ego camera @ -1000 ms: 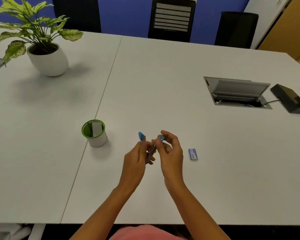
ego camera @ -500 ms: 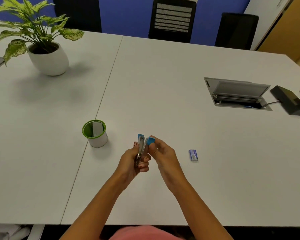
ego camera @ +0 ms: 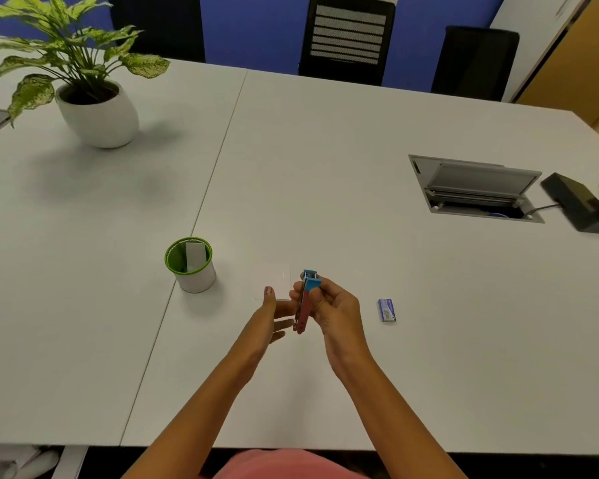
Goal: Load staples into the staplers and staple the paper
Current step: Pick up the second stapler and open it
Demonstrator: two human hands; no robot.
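Leftward goes my left hand (ego camera: 270, 316), letting go of the stapler (ego camera: 305, 305), fingers straight just beside it; my right hand (ego camera: 332, 305) alone grips it above the counter (ego camera: 325, 167), near the staple box (ego camera: 386, 310). I reckon it's snapped closed, freeing the left for paper.
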